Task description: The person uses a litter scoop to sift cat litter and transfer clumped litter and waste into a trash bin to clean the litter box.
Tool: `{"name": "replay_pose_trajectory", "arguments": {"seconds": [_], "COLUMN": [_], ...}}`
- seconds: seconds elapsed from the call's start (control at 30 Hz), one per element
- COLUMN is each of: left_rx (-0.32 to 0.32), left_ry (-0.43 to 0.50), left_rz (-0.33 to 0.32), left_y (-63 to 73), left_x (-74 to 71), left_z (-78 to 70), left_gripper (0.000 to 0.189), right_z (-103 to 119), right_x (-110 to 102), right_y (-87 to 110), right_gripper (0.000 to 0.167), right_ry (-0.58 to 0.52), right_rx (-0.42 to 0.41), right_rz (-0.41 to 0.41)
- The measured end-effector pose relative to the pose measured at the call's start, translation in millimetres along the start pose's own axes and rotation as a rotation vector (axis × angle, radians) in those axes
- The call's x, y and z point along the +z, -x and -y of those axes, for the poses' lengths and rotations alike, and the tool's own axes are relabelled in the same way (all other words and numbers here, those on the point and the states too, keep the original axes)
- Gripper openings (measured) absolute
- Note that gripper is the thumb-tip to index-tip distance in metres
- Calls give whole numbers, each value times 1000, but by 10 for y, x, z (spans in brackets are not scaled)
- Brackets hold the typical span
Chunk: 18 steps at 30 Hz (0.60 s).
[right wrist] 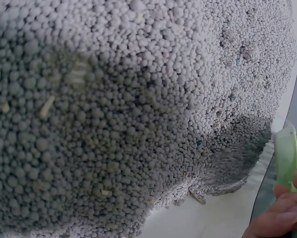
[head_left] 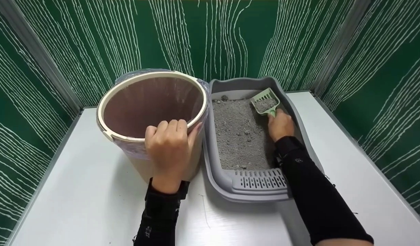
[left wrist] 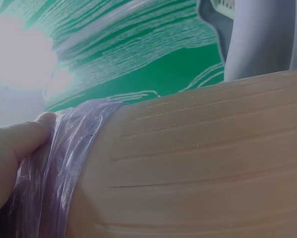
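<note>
My left hand (head_left: 169, 143) grips the near rim of a beige trash can (head_left: 141, 162), its fingers curled over the edge. The left wrist view shows the thumb against the purplish plastic liner (left wrist: 74, 153) folded down outside the can. My right hand (head_left: 281, 125) holds a light green litter scoop (head_left: 270, 109) by its handle. Grey litter lies in the slotted scoop, which is over the back right part of the grey litter box (head_left: 211, 136). Below it spreads the grey granular litter (head_left: 235, 133) with some clumps. In the right wrist view a bare whitish patch of the box floor (right wrist: 188, 215) shows.
The can stands just left of the litter box on a white table (head_left: 83, 191). A slotted step (head_left: 263, 179) forms the box's front end. Green walls (head_left: 227, 37) with white wavy lines enclose the back and both sides.
</note>
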<state>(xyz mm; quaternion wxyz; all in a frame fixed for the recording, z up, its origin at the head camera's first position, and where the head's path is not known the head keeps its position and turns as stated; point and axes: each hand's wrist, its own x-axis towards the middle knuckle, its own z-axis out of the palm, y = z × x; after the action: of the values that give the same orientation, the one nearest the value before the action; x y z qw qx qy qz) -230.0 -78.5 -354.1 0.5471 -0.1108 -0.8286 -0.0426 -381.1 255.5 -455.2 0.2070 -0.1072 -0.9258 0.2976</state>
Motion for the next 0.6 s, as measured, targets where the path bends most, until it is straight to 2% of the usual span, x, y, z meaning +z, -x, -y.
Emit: {"name": "replay_pose_trajectory", "arguments": {"seconds": [0.33,0.6], "left_rx": [9,13], "left_ry": [-3,-29], "left_rz": [9,-1], "left_y": [-2,-6], "left_x": [-3,-13], "left_z": [-13,-8], "left_gripper": [50,50], "right_z": [25,66], "right_x": [-15,-38], "right_y": [19,37], "right_gripper": [40,47], "right_ry": [31,3], "right_rx": [12,44], "right_rz": [25,59]}}
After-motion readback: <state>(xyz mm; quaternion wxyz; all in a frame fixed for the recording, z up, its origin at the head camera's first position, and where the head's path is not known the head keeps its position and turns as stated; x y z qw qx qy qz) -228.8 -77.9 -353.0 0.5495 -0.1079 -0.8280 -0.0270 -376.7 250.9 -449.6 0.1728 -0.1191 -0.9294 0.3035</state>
